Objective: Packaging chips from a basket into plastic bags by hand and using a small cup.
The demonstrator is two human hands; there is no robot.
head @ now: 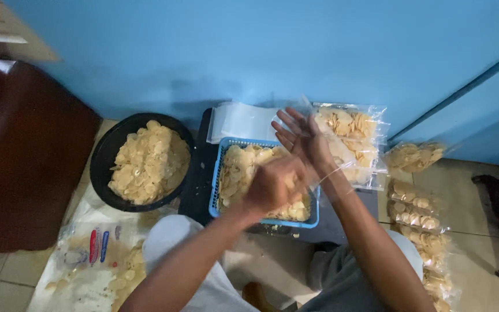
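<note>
Head view. A blue basket of thin, pale chips is seen set on a dark stand against the blue wall. The left hand is held over the basket with the fingers curled narrowly, apparently closed on a small clump of chips and on thin clear plastic; motion blur prevents a firmer reading. The right hand is raised just behind it, palm turned up, fingers spread wide, with a clear bag seemingly draped at the wrist. The two forearms are crossed above the knees.

The chips are judged light, stiff and brittle, best scooped loosely rather than squeezed; the bag film is judged soft and slippery, best pinched at its open edge.

A black bowl of the same chips is shown to the left, filled packets to the right.
</note>
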